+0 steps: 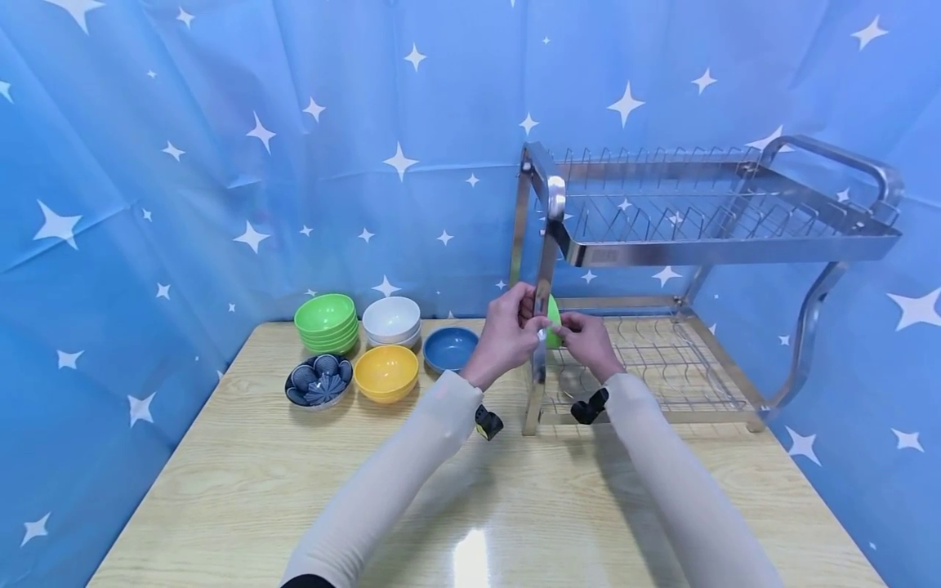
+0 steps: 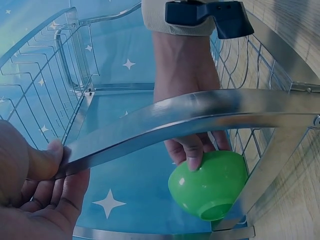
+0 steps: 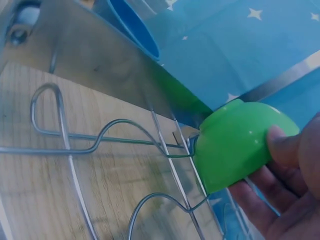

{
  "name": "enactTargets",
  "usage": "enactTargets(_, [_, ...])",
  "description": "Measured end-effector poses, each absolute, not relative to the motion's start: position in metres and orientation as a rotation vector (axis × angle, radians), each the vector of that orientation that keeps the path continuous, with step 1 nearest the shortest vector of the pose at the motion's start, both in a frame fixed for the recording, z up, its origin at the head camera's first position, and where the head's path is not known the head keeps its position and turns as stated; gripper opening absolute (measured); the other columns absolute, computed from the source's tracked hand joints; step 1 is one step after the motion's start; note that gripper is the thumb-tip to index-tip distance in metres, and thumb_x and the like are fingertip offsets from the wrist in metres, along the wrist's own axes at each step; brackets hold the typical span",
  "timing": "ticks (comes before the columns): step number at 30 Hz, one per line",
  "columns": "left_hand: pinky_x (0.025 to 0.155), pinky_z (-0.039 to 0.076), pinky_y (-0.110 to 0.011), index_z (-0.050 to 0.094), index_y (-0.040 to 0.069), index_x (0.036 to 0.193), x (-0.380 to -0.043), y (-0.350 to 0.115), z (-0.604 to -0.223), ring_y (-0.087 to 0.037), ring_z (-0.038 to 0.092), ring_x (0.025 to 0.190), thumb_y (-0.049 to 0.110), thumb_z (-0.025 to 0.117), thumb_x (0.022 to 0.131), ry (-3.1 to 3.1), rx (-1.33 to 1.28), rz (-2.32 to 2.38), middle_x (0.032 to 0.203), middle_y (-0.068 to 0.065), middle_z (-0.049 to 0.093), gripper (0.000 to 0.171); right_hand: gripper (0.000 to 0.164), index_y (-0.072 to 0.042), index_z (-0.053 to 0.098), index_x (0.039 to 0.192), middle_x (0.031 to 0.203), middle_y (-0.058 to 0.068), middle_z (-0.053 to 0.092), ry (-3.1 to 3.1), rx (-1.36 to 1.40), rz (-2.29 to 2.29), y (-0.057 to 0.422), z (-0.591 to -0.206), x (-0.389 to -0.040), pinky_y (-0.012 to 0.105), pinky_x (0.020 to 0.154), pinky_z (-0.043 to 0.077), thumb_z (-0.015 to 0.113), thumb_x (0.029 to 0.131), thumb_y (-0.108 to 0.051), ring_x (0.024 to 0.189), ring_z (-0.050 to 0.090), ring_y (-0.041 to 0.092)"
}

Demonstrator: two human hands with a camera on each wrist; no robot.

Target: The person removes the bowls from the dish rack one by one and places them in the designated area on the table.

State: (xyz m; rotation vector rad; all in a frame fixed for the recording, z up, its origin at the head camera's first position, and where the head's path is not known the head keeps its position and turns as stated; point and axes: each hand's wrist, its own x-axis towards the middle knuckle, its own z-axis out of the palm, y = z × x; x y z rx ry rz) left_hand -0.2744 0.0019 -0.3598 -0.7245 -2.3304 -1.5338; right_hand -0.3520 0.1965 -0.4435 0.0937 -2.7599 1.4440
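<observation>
A steel two-tier dish rack [image 1: 735, 251] stands on the right of the table. My left hand [image 1: 507, 331] grips its front left post [image 2: 195, 112], thumb on one side and fingers on the other. Inside the lower tier, at its left end, my right hand [image 1: 590, 345] pinches a green bowl [image 3: 240, 142] by the rim. The bowl is tilted on its side beside the wire loops [image 3: 120, 131]. In the head view the post hides part of this bowl [image 1: 553, 322]; the left wrist view shows its round foot.
Left of the rack sit stacked green bowls [image 1: 327, 318], white bowls [image 1: 392, 317], a yellow bowl [image 1: 386, 373], a dark blue patterned bowl [image 1: 319, 382] and a blue bowl [image 1: 451, 349]. A star-printed curtain [image 1: 331, 163] surrounds the wooden table [image 1: 294, 490].
</observation>
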Motion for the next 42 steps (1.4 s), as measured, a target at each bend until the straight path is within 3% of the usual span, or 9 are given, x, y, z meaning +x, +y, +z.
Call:
enactTargets(3, [0.063,0.048,-0.019,0.059,0.006,0.111,-0.275,0.002,-0.361,-0.013,0.055,0.072,0.005,0.065,0.100,-2.333,-0.727,-1.511,0.089,-0.007,0.060,0.013,0.036,-0.003,0.061,0.138,0.128,0.021,0.067,-2.701,0.060,1.633,0.198,-0.442,-0.351,0.044,0.096,0.059,0.056,0.107,-0.021,0.113,0.067,0.033])
enactTargets(6, [0.063,0.049,-0.017,0.059,0.005,0.111,-0.275,0.003,-0.362,-0.012,0.056,0.072,0.005,0.065,0.099,-2.332,-0.722,-1.496,0.088,-0.007,0.060,0.014,0.039,0.000,0.056,0.142,0.136,0.025,0.062,-2.610,0.037,1.846,0.200,-0.442,-0.350,0.044,0.104,0.055,0.055,0.107,-0.017,0.123,0.063,0.038])
enactTargets(11, [0.063,0.049,-0.016,0.058,0.005,0.111,-0.274,0.004,-0.361,-0.011,0.056,0.072,0.004,0.066,0.098,-2.320,-0.724,-1.501,0.088,-0.007,0.061,0.014,0.043,0.003,0.051,0.145,0.143,0.028,0.055,-2.511,0.003,1.997,0.202,-0.441,-0.349,0.036,0.102,0.057,0.054,0.107,-0.016,0.129,0.059,0.039])
enactTargets(17, [0.063,0.049,-0.017,0.058,0.005,0.111,-0.274,0.003,-0.362,-0.011,0.056,0.071,0.004,0.066,0.098,-2.322,-0.725,-1.507,0.088,-0.007,0.061,0.014,0.044,0.003,0.049,0.147,0.142,0.024,0.055,-2.463,-0.024,2.044,0.205,-0.438,-0.346,0.030,0.100,0.057,0.053,0.108,-0.016,0.128,0.060,0.032])
enactTargets(26, [0.063,0.048,-0.018,0.058,0.006,0.112,-0.274,0.004,-0.361,-0.012,0.055,0.071,0.002,0.066,0.098,-2.334,-0.713,-1.494,0.087,-0.006,0.060,0.017,0.045,-0.002,0.049,0.148,0.142,0.020,0.055,-2.483,-0.045,2.007,0.212,-0.424,-0.336,0.033,0.105,0.054,0.055,0.107,-0.019,0.117,0.065,0.020])
enactTargets(32, [0.064,0.047,-0.017,0.057,0.005,0.111,-0.273,0.004,-0.361,-0.013,0.055,0.072,0.002,0.065,0.098,-2.343,-0.712,-1.501,0.087,-0.007,0.060,0.015,0.044,-0.003,0.053,0.146,0.140,0.021,0.061,-2.565,0.025,1.839,0.217,-0.414,-0.325,0.027,0.099,0.057,0.057,0.106,-0.022,0.111,0.070,0.017])
enactTargets(39, [0.063,0.048,-0.017,0.057,0.006,0.110,-0.274,0.005,-0.361,-0.011,0.056,0.071,0.003,0.065,0.099,-2.342,-0.709,-1.492,0.087,-0.006,0.061,0.014,0.039,-0.006,0.061,0.138,0.131,0.019,0.068,-2.628,0.163,1.504,0.218,-0.404,-0.303,0.050,0.106,0.053,0.058,0.106,-0.027,0.119,0.066,0.033])
enactTargets(42, [0.063,0.049,-0.017,0.057,0.006,0.109,-0.274,0.006,-0.362,-0.010,0.056,0.071,0.003,0.065,0.098,-2.334,-0.711,-1.493,0.086,-0.005,0.060,0.013,0.037,-0.007,0.064,0.135,0.125,0.018,0.070,-2.617,0.210,1.407,0.219,-0.401,-0.294,0.052,0.102,0.053,0.058,0.106,-0.028,0.116,0.066,0.034])
